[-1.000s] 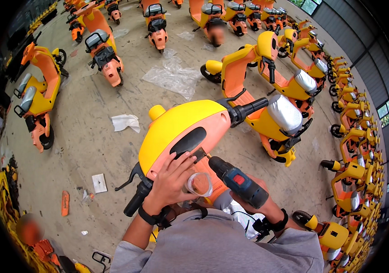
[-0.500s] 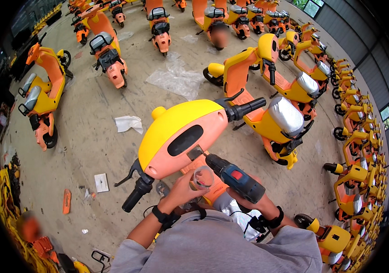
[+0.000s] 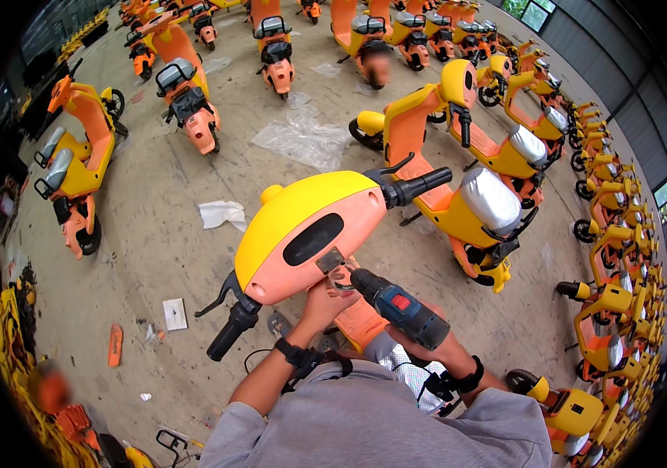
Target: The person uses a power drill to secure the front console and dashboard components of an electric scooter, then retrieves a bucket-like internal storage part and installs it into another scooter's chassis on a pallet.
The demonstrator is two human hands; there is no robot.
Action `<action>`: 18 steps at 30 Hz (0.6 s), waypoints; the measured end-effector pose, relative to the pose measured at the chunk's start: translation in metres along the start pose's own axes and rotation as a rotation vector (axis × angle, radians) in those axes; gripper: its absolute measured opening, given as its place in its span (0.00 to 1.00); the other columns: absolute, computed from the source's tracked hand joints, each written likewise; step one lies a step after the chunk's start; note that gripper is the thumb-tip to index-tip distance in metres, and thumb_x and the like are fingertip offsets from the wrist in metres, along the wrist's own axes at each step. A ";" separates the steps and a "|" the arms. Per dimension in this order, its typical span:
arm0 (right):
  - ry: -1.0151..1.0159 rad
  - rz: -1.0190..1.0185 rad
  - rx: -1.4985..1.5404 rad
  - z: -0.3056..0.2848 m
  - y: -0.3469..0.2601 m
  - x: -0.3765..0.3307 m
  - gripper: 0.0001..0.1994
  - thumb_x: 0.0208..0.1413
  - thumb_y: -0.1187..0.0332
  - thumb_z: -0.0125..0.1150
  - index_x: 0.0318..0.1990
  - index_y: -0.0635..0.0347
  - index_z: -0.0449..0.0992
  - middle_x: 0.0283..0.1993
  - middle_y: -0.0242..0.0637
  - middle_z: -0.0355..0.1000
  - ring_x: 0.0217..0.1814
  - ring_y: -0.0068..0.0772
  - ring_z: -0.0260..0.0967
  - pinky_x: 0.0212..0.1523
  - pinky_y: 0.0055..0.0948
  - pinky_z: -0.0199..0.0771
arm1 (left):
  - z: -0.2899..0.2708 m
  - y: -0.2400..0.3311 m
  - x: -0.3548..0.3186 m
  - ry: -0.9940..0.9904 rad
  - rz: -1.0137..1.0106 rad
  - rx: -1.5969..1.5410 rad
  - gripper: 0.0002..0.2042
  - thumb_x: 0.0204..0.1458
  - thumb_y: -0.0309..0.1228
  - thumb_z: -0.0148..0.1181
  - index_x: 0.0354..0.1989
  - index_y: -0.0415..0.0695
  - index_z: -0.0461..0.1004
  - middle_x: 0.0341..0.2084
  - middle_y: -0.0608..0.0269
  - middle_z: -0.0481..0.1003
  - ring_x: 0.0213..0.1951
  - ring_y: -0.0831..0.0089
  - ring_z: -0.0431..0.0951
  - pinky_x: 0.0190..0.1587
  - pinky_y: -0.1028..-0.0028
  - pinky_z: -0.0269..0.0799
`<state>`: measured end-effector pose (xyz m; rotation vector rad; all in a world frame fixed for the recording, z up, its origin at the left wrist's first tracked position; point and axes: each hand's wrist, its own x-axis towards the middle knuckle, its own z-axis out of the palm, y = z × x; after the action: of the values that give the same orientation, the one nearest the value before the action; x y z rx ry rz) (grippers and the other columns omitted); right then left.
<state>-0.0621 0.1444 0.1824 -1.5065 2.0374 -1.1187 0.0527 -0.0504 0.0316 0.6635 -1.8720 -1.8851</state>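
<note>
Right hand [image 3: 433, 353] wrapped around the grip, a person in a grey top [image 3: 396, 417] holds a blue-and-black cordless drill [image 3: 400, 306], its body lying above the palm and its chuck pointing forward and toward the left hand [image 3: 323, 306]. The right fingers appear curled shut on the handle, though the tool's casing hides most of them. The left hand, half closed, pinches a clear round cup [image 3: 341, 278] just beyond its fingertips (what the cup contains is too small to tell). Directly ahead of that cup, a small dark plate [image 3: 330, 260] sits at the lower edge of a yellow-and-orange scooter's headstock cover [image 3: 302, 226]; whether the drill's bit touches it cannot be made out. The drill looks stiff, sturdy and fairly heavy, likely nose-heavy at the chuck, and best held by the handle beneath its body, clear of the spinning end. The cup, by contrast, looks light, thin-walled and perhaps slippery, probably best gripped gently around the side.
</note>
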 end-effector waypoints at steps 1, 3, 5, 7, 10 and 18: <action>0.000 -0.009 -0.009 -0.001 0.000 -0.001 0.12 0.47 0.72 0.70 0.39 0.59 0.76 0.31 0.42 0.72 0.30 0.47 0.73 0.32 0.38 0.73 | 0.001 -0.001 0.000 0.010 -0.002 -0.015 0.30 0.46 0.21 0.70 0.60 0.37 0.65 0.54 0.57 0.71 0.55 0.72 0.73 0.50 0.74 0.78; 0.016 -0.013 0.003 -0.001 -0.001 -0.003 0.11 0.47 0.72 0.70 0.38 0.59 0.76 0.31 0.42 0.72 0.30 0.47 0.73 0.32 0.38 0.73 | 0.001 -0.002 -0.001 0.011 -0.022 -0.112 0.32 0.44 0.27 0.74 0.59 0.36 0.66 0.54 0.53 0.71 0.55 0.69 0.74 0.50 0.70 0.78; 0.054 -0.007 0.036 0.000 -0.003 -0.005 0.11 0.47 0.72 0.70 0.38 0.59 0.76 0.31 0.42 0.72 0.30 0.47 0.73 0.32 0.38 0.73 | 0.001 -0.004 0.002 0.003 -0.014 -0.149 0.35 0.43 0.31 0.77 0.60 0.36 0.67 0.54 0.51 0.70 0.55 0.67 0.74 0.51 0.68 0.77; 0.066 -0.020 -0.004 0.000 -0.005 -0.007 0.11 0.47 0.72 0.70 0.38 0.59 0.76 0.31 0.42 0.73 0.30 0.47 0.73 0.32 0.38 0.73 | 0.000 -0.008 0.000 -0.004 0.007 -0.121 0.36 0.43 0.31 0.77 0.61 0.36 0.65 0.55 0.50 0.70 0.56 0.67 0.72 0.51 0.68 0.77; 0.105 -0.062 -0.002 0.002 -0.002 -0.001 0.11 0.47 0.72 0.70 0.39 0.59 0.76 0.31 0.42 0.73 0.30 0.47 0.73 0.32 0.37 0.74 | -0.003 -0.007 0.000 -0.002 -0.021 -0.073 0.33 0.44 0.25 0.73 0.61 0.37 0.65 0.54 0.56 0.71 0.53 0.70 0.75 0.50 0.72 0.77; 0.057 -0.034 0.052 0.000 -0.002 -0.003 0.11 0.47 0.72 0.70 0.39 0.59 0.77 0.31 0.42 0.74 0.31 0.46 0.74 0.34 0.37 0.75 | -0.007 -0.012 0.002 -0.060 -0.017 -0.096 0.35 0.44 0.32 0.76 0.61 0.38 0.66 0.55 0.53 0.70 0.59 0.65 0.71 0.53 0.66 0.74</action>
<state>-0.0600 0.1466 0.1834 -1.5055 2.0099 -1.2316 0.0562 -0.0569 0.0196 0.5997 -1.8042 -2.0124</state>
